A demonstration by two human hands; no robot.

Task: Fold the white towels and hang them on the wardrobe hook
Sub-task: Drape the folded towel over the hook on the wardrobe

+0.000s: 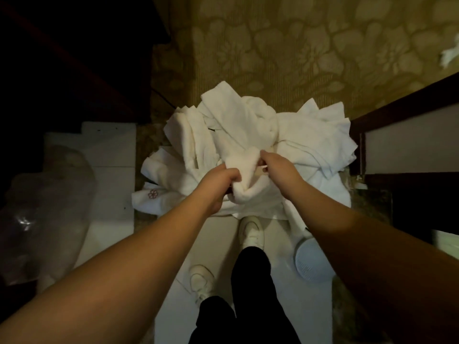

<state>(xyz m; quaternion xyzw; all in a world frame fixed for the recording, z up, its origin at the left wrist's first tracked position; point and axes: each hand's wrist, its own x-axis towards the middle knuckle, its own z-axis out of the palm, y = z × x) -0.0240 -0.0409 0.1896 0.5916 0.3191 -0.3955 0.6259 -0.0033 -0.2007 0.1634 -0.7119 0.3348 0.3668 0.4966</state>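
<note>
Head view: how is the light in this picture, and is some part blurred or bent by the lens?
Head view: dim and warm, brightest on the towel pile; the upper-left corner is nearly black; a glare spot sits on the plastic bag; the wide lens bends the edges and stretches the forearms; the left hand and right hand look slightly soft.

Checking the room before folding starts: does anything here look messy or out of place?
Yes. The white towels lie in a crumpled heap on the floor, none folded. The left hand and right hand grip one bunched towel above the heap. One scrap of white cloth lies apart on the carpet.
</note>
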